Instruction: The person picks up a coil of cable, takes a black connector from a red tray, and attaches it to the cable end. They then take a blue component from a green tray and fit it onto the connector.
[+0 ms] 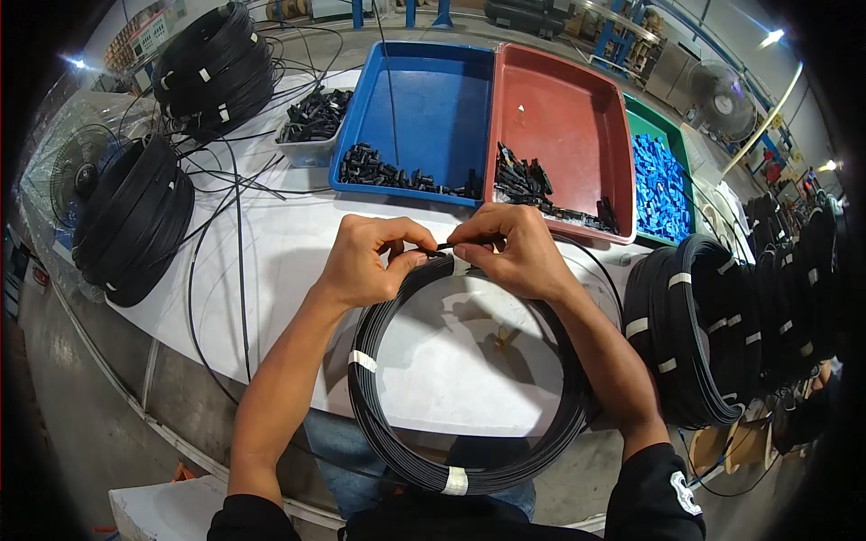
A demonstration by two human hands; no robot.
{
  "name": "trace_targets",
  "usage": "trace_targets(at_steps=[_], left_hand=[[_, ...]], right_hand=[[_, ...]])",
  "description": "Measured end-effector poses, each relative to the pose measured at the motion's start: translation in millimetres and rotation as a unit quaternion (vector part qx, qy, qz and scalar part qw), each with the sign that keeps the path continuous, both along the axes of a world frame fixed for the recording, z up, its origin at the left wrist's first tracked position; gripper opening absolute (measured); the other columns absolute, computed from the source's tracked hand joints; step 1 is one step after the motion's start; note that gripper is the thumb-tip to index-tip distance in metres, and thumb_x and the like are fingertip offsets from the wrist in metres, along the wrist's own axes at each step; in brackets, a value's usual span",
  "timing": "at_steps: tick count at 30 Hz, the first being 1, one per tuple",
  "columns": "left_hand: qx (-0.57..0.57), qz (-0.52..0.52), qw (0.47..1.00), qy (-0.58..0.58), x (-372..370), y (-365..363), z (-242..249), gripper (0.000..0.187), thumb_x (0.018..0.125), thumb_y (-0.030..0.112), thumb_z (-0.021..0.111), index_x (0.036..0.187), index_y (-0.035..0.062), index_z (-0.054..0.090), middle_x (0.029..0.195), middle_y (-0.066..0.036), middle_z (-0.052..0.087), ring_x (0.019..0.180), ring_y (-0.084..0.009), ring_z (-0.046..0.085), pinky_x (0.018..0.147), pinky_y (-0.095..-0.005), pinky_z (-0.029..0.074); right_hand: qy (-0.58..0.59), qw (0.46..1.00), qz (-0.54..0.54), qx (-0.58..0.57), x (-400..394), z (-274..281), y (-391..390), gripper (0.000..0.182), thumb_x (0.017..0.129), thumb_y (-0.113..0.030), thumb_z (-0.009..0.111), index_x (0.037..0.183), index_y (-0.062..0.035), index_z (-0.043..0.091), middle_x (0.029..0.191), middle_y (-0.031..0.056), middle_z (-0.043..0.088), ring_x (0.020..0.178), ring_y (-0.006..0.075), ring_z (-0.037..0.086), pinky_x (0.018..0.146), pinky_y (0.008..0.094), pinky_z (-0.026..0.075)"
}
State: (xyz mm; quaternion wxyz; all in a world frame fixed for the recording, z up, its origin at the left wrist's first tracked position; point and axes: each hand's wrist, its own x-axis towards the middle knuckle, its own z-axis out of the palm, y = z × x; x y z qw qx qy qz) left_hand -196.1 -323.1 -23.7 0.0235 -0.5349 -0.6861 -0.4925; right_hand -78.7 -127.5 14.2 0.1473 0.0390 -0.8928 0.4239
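A coil of black cable (367, 397), wrapped with white tape pieces, lies at the table's front edge and overhangs it. Over the coil's far side, my left hand (374, 257) pinches a small black piece between thumb and forefinger. My right hand (512, 252) is close beside it, its thumb and fingers closed on the black cable. The cable end and the small piece meet or nearly meet between the two hands; fingertips partly hide them.
Blue (419, 90), red (559, 108) and green (678, 144) trays hold small parts behind my hands. A small container of black parts (316, 117) stands left of them. Cable coils stand at left (135, 221) and right (695, 334). Loose cables cross the white table (298, 225).
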Motion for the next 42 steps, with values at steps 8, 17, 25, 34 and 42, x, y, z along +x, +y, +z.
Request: trace_targets(at_steps=[8,17,25,34,42], left_hand=[[0.027,0.033,0.997,-0.058,10.6,4.4,4.3,0.015,0.074,-0.004,0.075,0.089,-0.0013,0.075,0.078,-0.008,0.074,0.060,-0.0079,0.060,0.053,-0.0227,0.044],[0.016,0.044,0.997,-0.055,11.5,6.4,0.8,0.017,0.076,-0.005,0.076,0.093,-0.0028,0.076,0.083,-0.011,0.075,0.068,-0.0113,0.068,0.062,-0.0237,0.053],[-0.006,0.024,0.996,-0.091,10.9,6.1,-1.7,0.017,0.080,-0.006,0.072,0.097,-0.0050,0.073,0.088,-0.011,0.075,0.077,-0.0131,0.071,0.070,-0.0249,0.056],[-0.057,0.037,0.983,-0.171,11.5,8.9,-6.6,0.014,0.085,-0.003,0.067,0.097,-0.0069,0.072,0.088,-0.010,0.074,0.081,-0.0113,0.070,0.074,-0.0243,0.056],[0.013,0.054,0.990,-0.126,16.1,7.3,-6.2,0.016,0.081,-0.001,0.073,0.096,-0.0058,0.075,0.082,-0.010,0.075,0.069,-0.0091,0.068,0.063,-0.0226,0.055]], right_hand=[[0.031,0.999,-0.023,0.007,-0.4,-5.6,-5.2,0.012,0.078,0.000,0.072,0.089,0.0037,0.075,0.086,0.0169,0.070,0.072,0.0258,0.070,0.067,0.0344,0.055],[0.081,0.994,-0.011,0.066,1.3,-8.8,-11.5,0.009,0.078,0.002,0.070,0.087,0.0038,0.073,0.080,0.0174,0.064,0.069,0.0329,0.065,0.063,0.0399,0.051],[0.085,0.993,-0.026,0.083,2.4,-10.3,-13.3,0.008,0.080,0.002,0.067,0.087,0.0036,0.072,0.083,0.0176,0.064,0.074,0.0357,0.064,0.067,0.0430,0.050],[0.119,0.987,-0.011,0.107,0.2,-14.0,-9.8,0.012,0.080,0.007,0.068,0.091,0.0037,0.072,0.083,0.0143,0.064,0.071,0.0312,0.064,0.063,0.0391,0.049],[0.125,0.986,-0.002,0.115,2.8,-9.9,-11.6,0.011,0.079,0.003,0.071,0.090,0.0013,0.071,0.082,0.0146,0.062,0.074,0.0340,0.063,0.066,0.0426,0.049]])
